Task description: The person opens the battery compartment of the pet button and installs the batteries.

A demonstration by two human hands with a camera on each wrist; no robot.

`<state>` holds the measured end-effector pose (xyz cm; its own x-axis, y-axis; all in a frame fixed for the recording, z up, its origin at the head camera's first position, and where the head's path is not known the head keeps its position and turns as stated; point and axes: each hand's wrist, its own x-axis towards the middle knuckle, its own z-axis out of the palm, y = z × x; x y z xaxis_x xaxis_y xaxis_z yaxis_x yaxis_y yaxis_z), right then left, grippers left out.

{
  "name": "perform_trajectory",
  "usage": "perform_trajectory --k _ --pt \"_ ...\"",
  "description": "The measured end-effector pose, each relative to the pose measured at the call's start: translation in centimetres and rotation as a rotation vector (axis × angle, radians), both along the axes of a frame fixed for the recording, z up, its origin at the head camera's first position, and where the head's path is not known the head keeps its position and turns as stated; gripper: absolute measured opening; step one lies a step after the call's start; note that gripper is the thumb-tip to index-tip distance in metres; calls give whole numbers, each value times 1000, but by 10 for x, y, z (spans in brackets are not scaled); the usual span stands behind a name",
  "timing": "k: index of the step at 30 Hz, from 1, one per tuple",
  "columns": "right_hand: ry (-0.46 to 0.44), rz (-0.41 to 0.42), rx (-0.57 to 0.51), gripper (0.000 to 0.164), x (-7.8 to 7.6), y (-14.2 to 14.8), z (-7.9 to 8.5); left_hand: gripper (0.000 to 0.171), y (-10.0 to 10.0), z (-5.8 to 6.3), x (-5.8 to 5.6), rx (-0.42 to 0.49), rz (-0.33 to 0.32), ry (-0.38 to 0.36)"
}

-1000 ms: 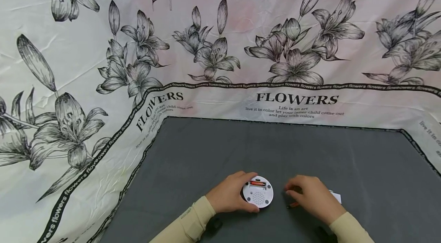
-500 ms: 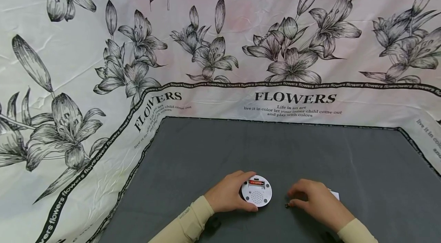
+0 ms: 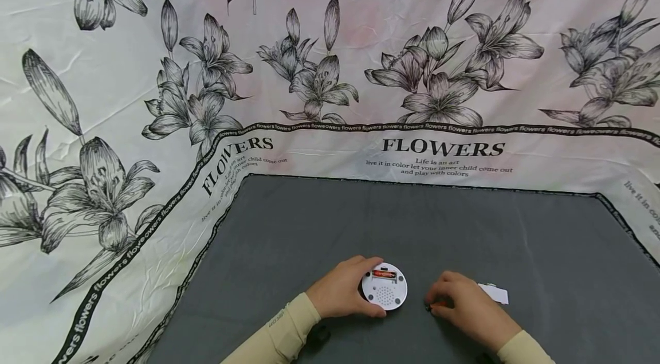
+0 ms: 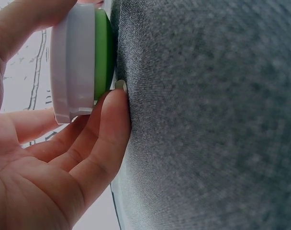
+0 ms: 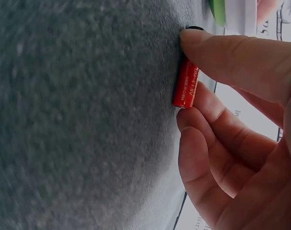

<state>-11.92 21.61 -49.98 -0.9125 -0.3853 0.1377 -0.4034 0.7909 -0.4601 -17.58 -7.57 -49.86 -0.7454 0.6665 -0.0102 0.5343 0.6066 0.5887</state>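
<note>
My left hand (image 3: 342,288) grips the rim of a round white device (image 3: 385,297), thumb on the near side and fingers on the far side. Its underside faces up, showing small round feet, a patch of holes and an uncovered battery compartment with a red battery (image 3: 384,274) in it. In the left wrist view the device's lower part is green (image 4: 103,55), close above the cloth. Right of the device, my right hand (image 3: 468,305) pinches a second red battery (image 5: 186,86) close to the cloth. The thumb covers much of its upper end.
A small white flat piece (image 3: 495,293) lies on the cloth just beyond my right hand. The dark grey tabletop cloth (image 3: 319,220) has a white border printed with flowers and lettering (image 3: 443,147). A dark object (image 3: 318,336) lies beneath my left sleeve.
My right hand has shifted slightly towards me, with its battery turning and moving a little left. More of the white flat piece now shows. My left hand and the device have stayed put.
</note>
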Motion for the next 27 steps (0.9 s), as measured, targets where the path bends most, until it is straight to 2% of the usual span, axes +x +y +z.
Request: perform_trajectory --k 5,12,17,21,27 --pt "98 39 20 25 -3 -6 1 95 -1 0 0 -1 1 -2" --pt "111 12 31 20 -11 -25 16 95 -3 -1 2 -3 12 -28" --pt "138 -27 50 22 -16 -38 28 95 -2 -1 0 -11 7 -28" --pt "165 -43 75 23 -18 -41 30 95 -2 0 0 -19 5 -25" --pt "212 -41 12 22 -20 -47 31 95 -2 2 -1 -10 -3 -40"
